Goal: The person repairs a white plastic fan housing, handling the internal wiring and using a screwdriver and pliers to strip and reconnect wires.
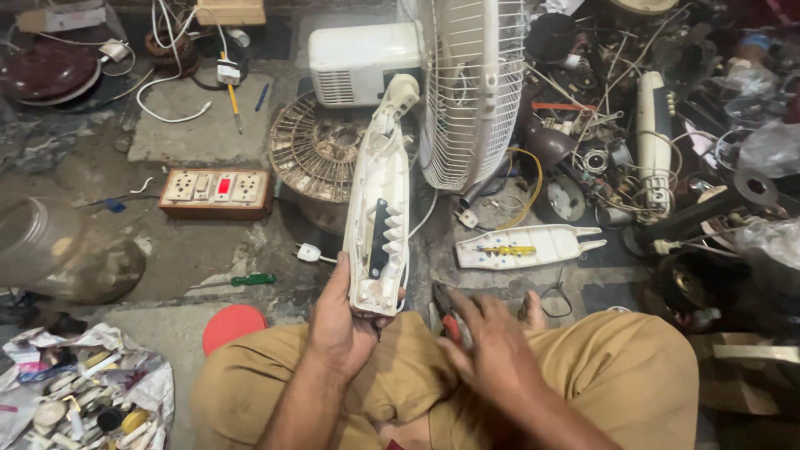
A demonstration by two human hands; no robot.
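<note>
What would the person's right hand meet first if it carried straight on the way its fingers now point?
The right hand points up and to the left, at the red-handled pliers lying just under its fingertips, so it would likely meet those first. Beyond them is the base of the white fan casing, held by the left hand.

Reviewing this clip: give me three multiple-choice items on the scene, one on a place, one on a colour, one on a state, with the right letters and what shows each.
1. Where does the yellow-handled screwdriver lie?
A. on the detached white cover
B. on the switchboard
C. in the fan cage

2. What colour is the round lid by the person's knee?
A. blue
B. red
C. white

3. How is the left hand engaged?
A. resting empty
B. gripping the open white fan housing
C. holding a jar

Key: 1 A, it rests inside the cover; 2 B, the disc is red; 3 B, fingers wrap the housing's lower end while the right hand reaches the red-handled pliers.
</note>
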